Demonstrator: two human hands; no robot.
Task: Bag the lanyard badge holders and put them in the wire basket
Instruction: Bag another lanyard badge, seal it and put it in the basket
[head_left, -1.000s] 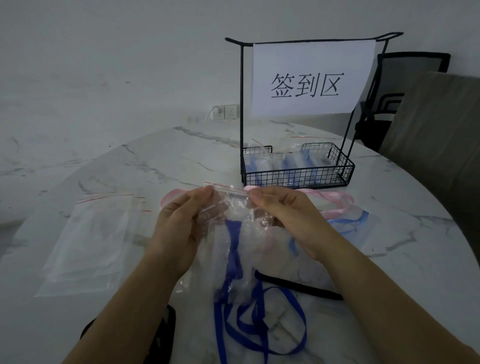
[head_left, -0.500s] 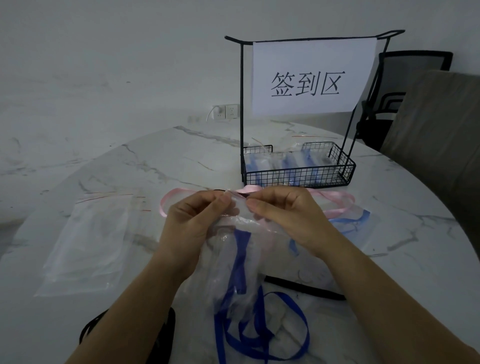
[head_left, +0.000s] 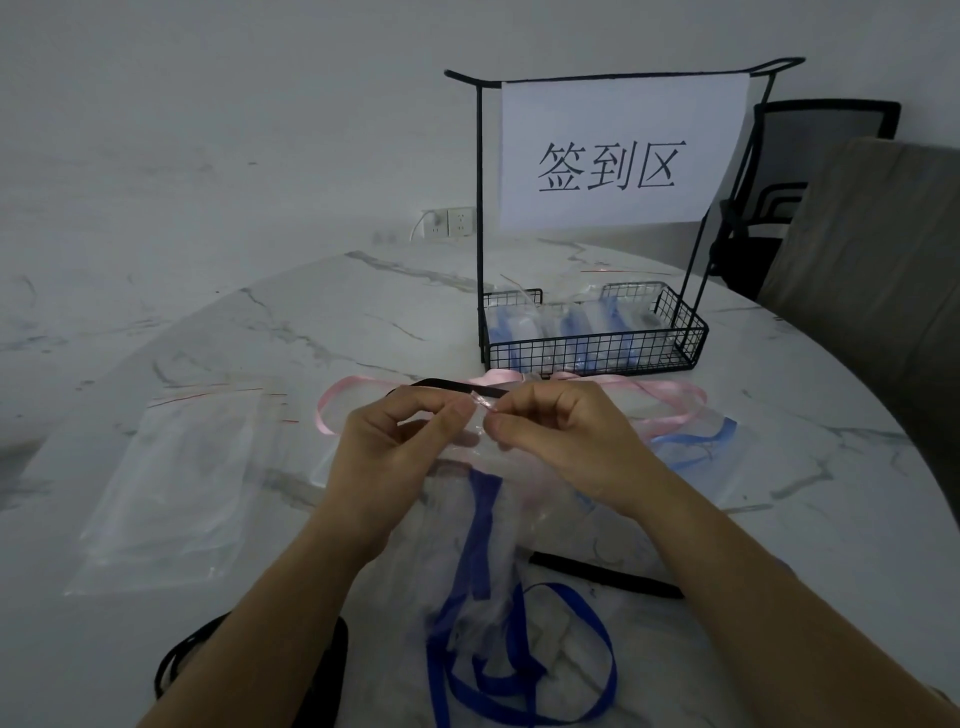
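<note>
Left hand (head_left: 400, 457) and right hand (head_left: 566, 441), previously spaced along the seal, now pinch the clear bag (head_left: 447, 499) mouth at centre, blue lanyard badge holder (head_left: 480, 530) inside, indicating closure is nearly complete before transfer to the wire basket (head_left: 597, 340).

The top edge of a clear bag (head_left: 493, 551) is pinched by the left hand (head_left: 395, 457) and the right hand (head_left: 566, 441) in front of the wire basket (head_left: 592, 349). A blue lanyard (head_left: 480, 519) is seen inside it. Some empty bags (head_left: 176, 488) are laid on the counter (head_left: 337, 322), left of the basket.
</note>
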